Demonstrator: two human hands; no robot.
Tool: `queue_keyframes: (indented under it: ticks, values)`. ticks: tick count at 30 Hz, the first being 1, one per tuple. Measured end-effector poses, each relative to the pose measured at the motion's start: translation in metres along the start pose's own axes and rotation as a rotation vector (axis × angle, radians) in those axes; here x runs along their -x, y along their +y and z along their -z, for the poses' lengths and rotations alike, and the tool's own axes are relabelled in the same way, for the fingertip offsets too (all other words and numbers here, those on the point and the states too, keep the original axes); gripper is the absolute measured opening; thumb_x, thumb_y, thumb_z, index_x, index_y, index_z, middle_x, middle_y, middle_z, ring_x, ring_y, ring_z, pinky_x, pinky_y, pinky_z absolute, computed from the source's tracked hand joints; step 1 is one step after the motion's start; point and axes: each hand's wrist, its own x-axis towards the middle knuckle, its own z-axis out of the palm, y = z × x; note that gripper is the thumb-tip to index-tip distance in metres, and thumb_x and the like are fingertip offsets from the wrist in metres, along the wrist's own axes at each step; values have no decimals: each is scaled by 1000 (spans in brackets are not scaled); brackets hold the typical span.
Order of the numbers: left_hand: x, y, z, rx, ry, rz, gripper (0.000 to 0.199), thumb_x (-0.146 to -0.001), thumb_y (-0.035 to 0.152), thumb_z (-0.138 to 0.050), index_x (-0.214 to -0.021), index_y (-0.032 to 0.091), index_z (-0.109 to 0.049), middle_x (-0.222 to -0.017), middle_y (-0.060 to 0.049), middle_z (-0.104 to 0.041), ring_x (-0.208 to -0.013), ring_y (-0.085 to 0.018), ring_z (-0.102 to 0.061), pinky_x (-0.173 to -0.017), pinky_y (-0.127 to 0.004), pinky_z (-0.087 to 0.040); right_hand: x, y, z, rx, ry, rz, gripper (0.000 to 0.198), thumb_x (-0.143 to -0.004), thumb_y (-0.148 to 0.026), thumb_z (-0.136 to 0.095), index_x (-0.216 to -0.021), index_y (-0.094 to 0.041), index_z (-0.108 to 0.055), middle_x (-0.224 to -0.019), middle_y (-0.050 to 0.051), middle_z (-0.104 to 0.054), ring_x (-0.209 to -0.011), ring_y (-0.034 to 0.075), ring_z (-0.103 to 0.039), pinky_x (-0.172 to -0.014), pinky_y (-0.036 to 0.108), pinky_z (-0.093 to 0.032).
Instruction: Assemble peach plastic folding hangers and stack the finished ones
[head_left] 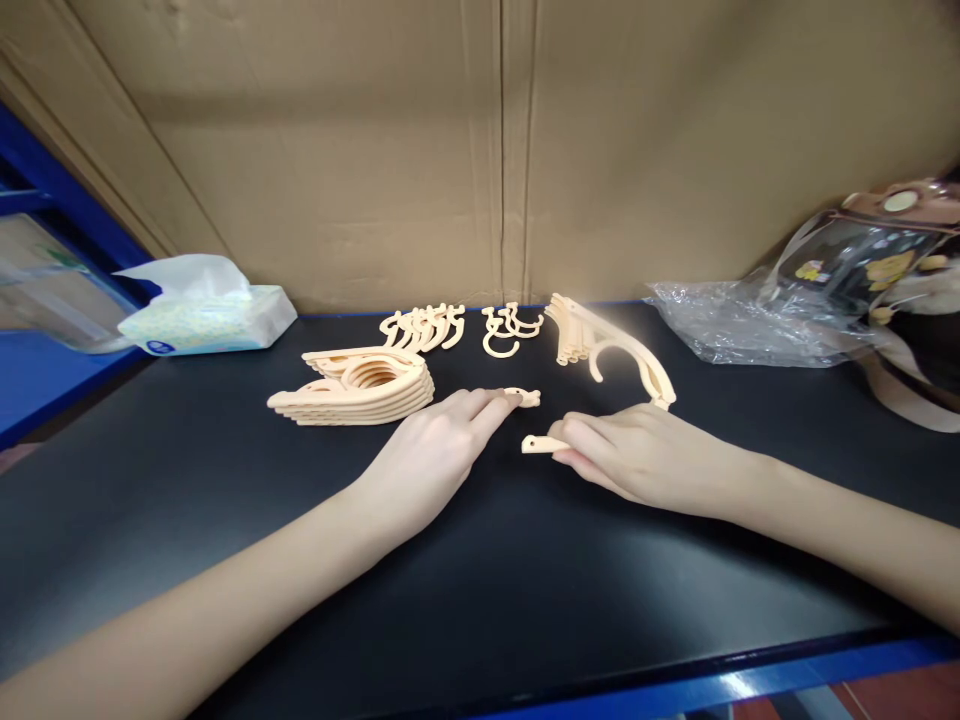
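Note:
Over the middle of the black table, my left hand (450,440) pinches a small cream plastic hanger hook (529,398), its curved part mostly hidden by the fingers. Lower and to the right, my right hand (622,450) is closed around a cream hanger arm (538,444); its end with a small hole points left toward the hook. The two pieces are apart. Left of my left hand lies a stack of folded cream hangers (367,390). Behind my right hand, more hanger arms (600,335) lean together in a pile.
Several loose hooks (424,328) lie at the back, with a smaller group of hooks (510,325) beside them. A tissue pack (210,315) stands at the back left. To the right are a clear plastic bag (750,320) and a transparent bottle (847,255) with a strap. Cardboard (337,150) walls the rear.

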Motion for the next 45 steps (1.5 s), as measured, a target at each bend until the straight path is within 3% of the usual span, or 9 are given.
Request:
queue_keyframes:
  ticks: [8,12,15,19,22,28,32,38,45]
  values:
    - [0,2,3,-27,71,-14,56,-77,-10,-32,-123,16,-50,-114,-6,-59,-96,-21,-55,-82,-36,-49,-1,1,-4,13,-3,-33,25,-99,-27,-33,-85,-16,-50,-68,-1,-61,-48,13,-57,-42,28,-23]
    - [-1,5,3,-60,118,2,51,-76,-10,-33,-115,14,-56,-101,-7,-58,-86,-22,-50,-78,-37,-47,-2,2,-4,-25,6,-65,21,-96,-26,-38,-87,-16,-53,-71,0,-64,-53,14,-60,-43,27,-27]
    - [0,10,4,-87,141,32,39,-85,-2,-35,-113,13,-58,-95,-7,-57,-83,-22,-48,-75,-37,-46,-2,3,-3,-110,30,-98,19,-95,-25,-40,-92,-15,-56,-78,2,-67,-63,16,-64,-49,27,-35]
    - [2,17,7,-124,142,78,31,-95,28,-39,-115,14,-57,-96,-9,-55,-86,-25,-47,-79,-41,-44,-2,4,-2,-187,56,-121,24,-96,-23,-37,-95,-15,-59,-82,3,-68,-71,16,-66,-58,27,-42]
    - [3,20,7,-132,124,79,37,-95,41,-41,-117,15,-55,-98,-9,-54,-87,-25,-49,-78,-40,-44,-3,4,-2,-204,80,-124,26,-98,-24,-35,-96,-14,-59,-83,4,-68,-72,17,-66,-60,28,-43]
    - [3,20,7,-124,50,22,29,-99,33,-31,-93,16,-53,-85,-4,-57,-73,-19,-55,-55,-27,-40,-2,5,-3,-177,70,-93,29,-100,-28,-32,-104,-15,-58,-89,3,-70,-72,16,-66,-55,26,-42]
    - [2,20,9,-106,76,30,27,-100,31,-29,-86,17,-48,-77,-2,-58,-65,-16,-55,-50,-24,-36,-1,5,-3,-160,88,-68,30,-100,-29,-32,-105,-15,-58,-87,3,-69,-66,15,-64,-53,27,-40]
    - [2,16,7,15,-15,1,22,-99,32,-28,-88,20,-42,-69,2,-58,-54,-14,-56,-48,-22,-35,-1,4,-1,-158,95,-59,30,-100,-29,-33,-101,-16,-59,-82,2,-68,-65,14,-64,-55,26,-40]
    - [2,15,7,-59,-87,-27,20,-97,39,-38,-94,19,-41,-57,6,-55,-45,-16,-56,-42,-21,-30,-1,4,-1,-180,116,-41,28,-99,-29,-36,-101,-15,-60,-80,2,-68,-64,14,-63,-56,25,-40]
